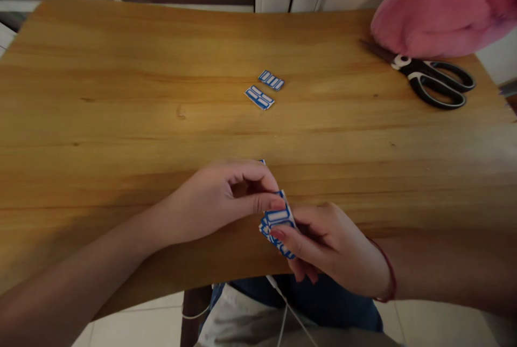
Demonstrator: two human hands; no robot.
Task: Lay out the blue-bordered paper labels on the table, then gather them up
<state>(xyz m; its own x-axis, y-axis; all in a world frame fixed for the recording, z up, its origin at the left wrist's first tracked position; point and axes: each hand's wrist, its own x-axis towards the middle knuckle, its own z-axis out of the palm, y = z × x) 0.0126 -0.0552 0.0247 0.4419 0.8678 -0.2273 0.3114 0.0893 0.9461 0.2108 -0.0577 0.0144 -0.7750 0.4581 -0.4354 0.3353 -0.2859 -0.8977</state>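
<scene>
Several small blue-and-white label pieces [278, 216] are bunched together over the table's near edge. My right hand [327, 244] is closed on the bunch, its thumb lying across the front. The thumb and fingers of my left hand [226, 196] pinch the top piece by its upper part. A bit of another blue-and-white piece [262, 162] shows just behind my left fingers; the rest is hidden. Farther out on the table lie two more groups of labels, one with narrow frames [271, 80] and one with wider frames [259, 97], side by side.
Black-handled scissors [424, 75] lie at the far right of the wooden table [141, 94], blades pointing left. A pink plush-looking thing [444, 7] rests beside them at the back right corner. A white cable [283, 298] hangs below the near edge.
</scene>
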